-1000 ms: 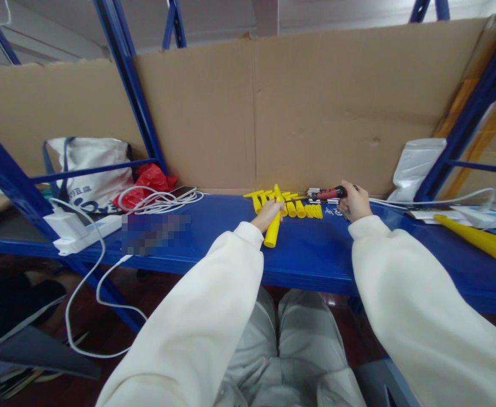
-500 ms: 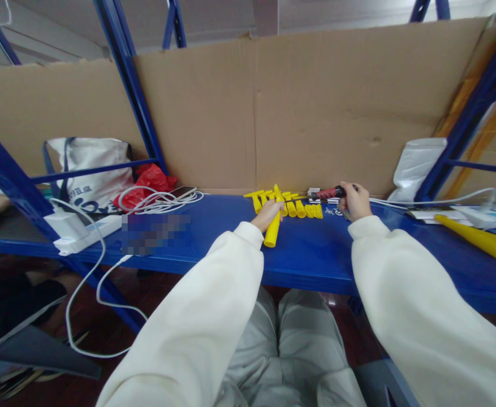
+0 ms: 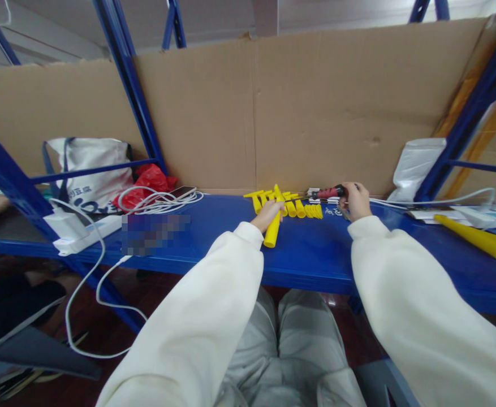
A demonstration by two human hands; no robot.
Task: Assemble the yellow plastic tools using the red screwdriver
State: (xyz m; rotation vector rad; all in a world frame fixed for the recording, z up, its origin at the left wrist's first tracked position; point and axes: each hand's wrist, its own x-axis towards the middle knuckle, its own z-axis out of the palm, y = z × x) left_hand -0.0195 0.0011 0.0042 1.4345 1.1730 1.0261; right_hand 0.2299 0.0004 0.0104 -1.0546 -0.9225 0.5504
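Note:
My left hand (image 3: 267,215) is closed round a yellow tapered tube (image 3: 272,233), which lies slanted over the blue shelf (image 3: 222,243), its wide end towards me. A screwdriver (image 3: 329,193) with a red and black handle is gripped at its back end by my right hand (image 3: 357,200). Its thin shaft points left and reaches the yellow tube just above my left fingers; exactly where the tip sits is too small to tell. Behind the tube stands a row of several similar yellow parts (image 3: 301,211), with smaller yellow pieces (image 3: 314,211) at its right end.
Small white bits (image 3: 329,212) lie near my right hand. A larger yellow cone (image 3: 477,237) lies to the right. Leftward are coiled white cables (image 3: 158,200), a red plastic bag (image 3: 146,180), a cloth bag (image 3: 95,164) and a power strip (image 3: 89,234). Cardboard (image 3: 315,113) closes off the back.
The screwdriver's handle looks slightly turned about its length, and my right fingers have shifted a little on it. My left hand and the yellow tube have stayed in place.

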